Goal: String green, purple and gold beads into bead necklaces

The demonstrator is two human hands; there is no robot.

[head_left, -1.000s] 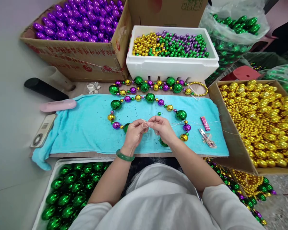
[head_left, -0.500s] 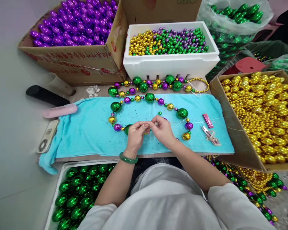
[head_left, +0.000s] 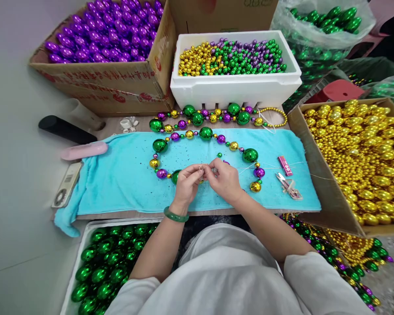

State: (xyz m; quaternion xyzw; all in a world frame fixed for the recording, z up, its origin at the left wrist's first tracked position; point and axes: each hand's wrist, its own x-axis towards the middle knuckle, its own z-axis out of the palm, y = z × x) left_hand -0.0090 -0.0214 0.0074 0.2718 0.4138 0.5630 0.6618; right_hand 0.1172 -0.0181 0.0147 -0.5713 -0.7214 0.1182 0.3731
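My left hand and my right hand meet above the blue towel, fingertips pinched together. Between them shows a small pale loop of string. Both hands are closed on this string, though my fingers hide most of it. A strand of green, purple and gold beads curves around the hands on the towel. Its left end runs under my left hand beside a large green bead; the other end stops at a gold bead. A loose small green bead lies just beyond my fingers.
Small scissors and a pink packet lie to the right on the towel. A finished-looking strand lies behind. Around stand a white foam box, a box of purple beads and a box of gold beads.
My hands stay together and shift only slightly, with the fingers adjusting on the string loop. The whole view has moved a little; the beads lie as before.
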